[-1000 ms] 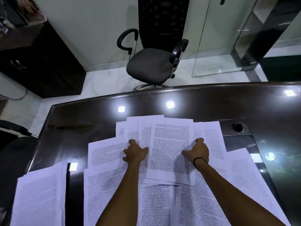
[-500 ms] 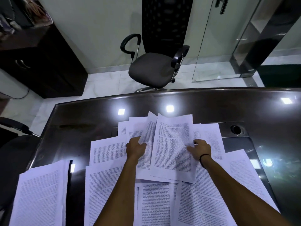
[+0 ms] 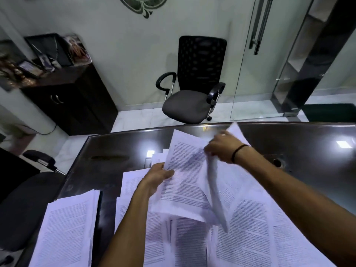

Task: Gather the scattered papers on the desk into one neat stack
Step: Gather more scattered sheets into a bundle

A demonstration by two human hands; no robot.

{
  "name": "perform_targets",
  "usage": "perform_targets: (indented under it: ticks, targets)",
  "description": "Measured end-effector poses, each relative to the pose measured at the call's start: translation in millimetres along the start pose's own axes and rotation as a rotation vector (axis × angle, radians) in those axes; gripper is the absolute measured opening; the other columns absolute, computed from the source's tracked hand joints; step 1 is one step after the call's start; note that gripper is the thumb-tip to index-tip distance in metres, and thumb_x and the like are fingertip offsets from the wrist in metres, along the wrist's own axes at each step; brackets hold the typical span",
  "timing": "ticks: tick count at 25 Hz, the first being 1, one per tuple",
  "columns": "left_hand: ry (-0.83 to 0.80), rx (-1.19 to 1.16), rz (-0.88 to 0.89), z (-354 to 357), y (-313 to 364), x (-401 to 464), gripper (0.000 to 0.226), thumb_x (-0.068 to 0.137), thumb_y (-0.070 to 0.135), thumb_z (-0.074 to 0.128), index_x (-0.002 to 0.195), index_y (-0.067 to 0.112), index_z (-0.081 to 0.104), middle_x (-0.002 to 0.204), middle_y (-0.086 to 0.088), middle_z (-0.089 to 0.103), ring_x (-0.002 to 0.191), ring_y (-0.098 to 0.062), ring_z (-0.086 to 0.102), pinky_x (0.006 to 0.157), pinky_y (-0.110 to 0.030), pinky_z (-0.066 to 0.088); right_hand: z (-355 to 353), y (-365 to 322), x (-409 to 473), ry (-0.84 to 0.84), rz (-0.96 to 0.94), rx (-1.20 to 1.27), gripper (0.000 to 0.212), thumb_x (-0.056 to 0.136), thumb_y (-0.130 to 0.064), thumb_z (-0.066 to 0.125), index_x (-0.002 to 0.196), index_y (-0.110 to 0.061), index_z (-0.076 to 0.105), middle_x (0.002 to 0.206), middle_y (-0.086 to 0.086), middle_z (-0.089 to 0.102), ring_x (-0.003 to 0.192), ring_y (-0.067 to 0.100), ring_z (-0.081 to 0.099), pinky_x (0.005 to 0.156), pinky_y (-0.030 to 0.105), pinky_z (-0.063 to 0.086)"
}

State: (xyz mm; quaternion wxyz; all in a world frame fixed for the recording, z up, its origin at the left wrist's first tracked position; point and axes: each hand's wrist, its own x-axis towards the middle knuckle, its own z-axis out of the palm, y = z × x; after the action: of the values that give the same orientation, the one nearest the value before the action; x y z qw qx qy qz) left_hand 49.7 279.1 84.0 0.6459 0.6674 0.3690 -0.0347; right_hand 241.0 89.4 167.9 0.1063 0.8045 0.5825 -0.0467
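Printed white papers lie scattered over the dark glossy desk. My left hand grips the left edge of a lifted sheaf of papers, which is tilted up off the desk. My right hand, a black band on its wrist, grips the top right of the same sheaf, with one sheet folding down below it. More sheets stay flat beneath my arms. A separate pile of papers lies at the near left. A few sheets peek out behind the lifted sheaf.
A black office chair stands beyond the desk's far edge. A dark cabinet with clutter on top is at the left, a glass door at the right. A cable hole sits in the desk at right. Another chair is near left.
Both hands went from pressing on the papers to gripping a sheaf and lifting it off the desk. My right hand rose and moved farther away. The camera tilted upward.
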Motion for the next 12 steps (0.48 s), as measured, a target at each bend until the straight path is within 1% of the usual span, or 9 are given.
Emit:
perform_targets:
  ticks: [1,2,3,4,6,8,9,10,12]
  targets:
    - [-0.067,-0.041,0.001,11,3,-9,0.018,0.093,-0.007,0.058,0.099,0.005,0.07,0.086,-0.002,0.077,0.08,-0.02,0.07,0.067,-0.024,0.054,0,-23,6,0.145,-0.091,-0.092,0.031,0.082,-0.005,0.052,0.088,-0.029,0.071,0.089,-0.004,0.073,0.094,0.023,0.067,0.108,0.046,0.032]
    - [-0.104,-0.103,-0.007,22,5,-17,0.021,0.095,-0.009,0.051,0.093,0.003,0.068,0.075,-0.001,0.074,0.069,-0.016,0.068,0.059,-0.021,0.053,3,-46,11,0.271,-0.151,-0.13,0.028,0.076,-0.007,0.053,0.074,-0.029,0.07,0.072,-0.007,0.07,0.08,0.021,0.068,0.107,0.05,0.033]
    - [-0.119,-0.181,-0.032,32,4,-25,0.024,0.098,-0.006,0.046,0.092,0.004,0.066,0.068,-0.001,0.072,0.061,-0.011,0.066,0.054,-0.019,0.051,9,-66,15,0.352,-0.203,-0.139,0.026,0.075,-0.012,0.05,0.066,-0.03,0.068,0.062,-0.009,0.066,0.071,0.02,0.066,0.107,0.05,0.033]
    - [-0.106,-0.243,-0.056,37,2,-33,0.026,0.103,0.003,0.042,0.094,0.005,0.066,0.068,-0.002,0.071,0.059,-0.009,0.066,0.052,-0.019,0.051,17,-85,18,0.421,-0.248,-0.152,0.029,0.077,-0.014,0.046,0.068,-0.031,0.067,0.061,-0.009,0.063,0.072,0.019,0.065,0.107,0.05,0.031]
    - [-0.084,-0.386,-0.086,38,-9,-44,0.034,0.108,0.02,0.036,0.107,0.004,0.067,0.082,-0.01,0.074,0.072,-0.014,0.071,0.059,-0.023,0.055,34,-116,20,0.526,-0.251,-0.15,0.032,0.083,-0.01,0.042,0.089,-0.03,0.066,0.081,-0.006,0.066,0.09,0.022,0.064,0.111,0.05,0.03]
    - [-0.068,-0.484,-0.09,28,-20,-56,0.034,0.107,0.025,0.043,0.105,0.006,0.071,0.088,-0.014,0.076,0.075,-0.02,0.072,0.065,-0.028,0.058,41,-131,19,0.562,-0.123,-0.048,0.037,0.081,-0.016,0.053,0.115,-0.029,0.06,0.117,0.001,0.063,0.116,0.027,0.056,0.111,0.051,0.032]
    - [-0.048,-0.514,-0.095,22,-25,-62,0.031,0.105,0.025,0.049,0.1,0.008,0.075,0.089,-0.014,0.076,0.073,-0.021,0.072,0.067,-0.031,0.059,41,-133,17,0.558,0.022,0.01,0.048,0.078,-0.027,0.065,0.125,-0.029,0.056,0.131,0.004,0.057,0.125,0.029,0.051,0.111,0.052,0.032]
    - [-0.034,-0.538,-0.102,14,-30,-67,0.027,0.102,0.026,0.056,0.097,0.011,0.077,0.091,-0.014,0.077,0.073,-0.022,0.073,0.07,-0.034,0.06,41,-133,17,0.538,0.203,0.088,0.067,0.072,-0.042,0.075,0.133,-0.028,0.051,0.139,0.007,0.052,0.13,0.031,0.046,0.11,0.051,0.031]
    - [-0.023,-0.58,-0.109,-1,-40,-76,0.025,0.098,0.029,0.062,0.106,0.011,0.077,0.104,-0.017,0.076,0.083,-0.026,0.073,0.079,-0.042,0.06,42,-125,12,0.406,0.595,0.362,0.098,0.065,-0.062,0.077,0.145,-0.022,0.037,0.149,0.012,0.039,0.136,0.034,0.038,0.109,0.051,0.029]
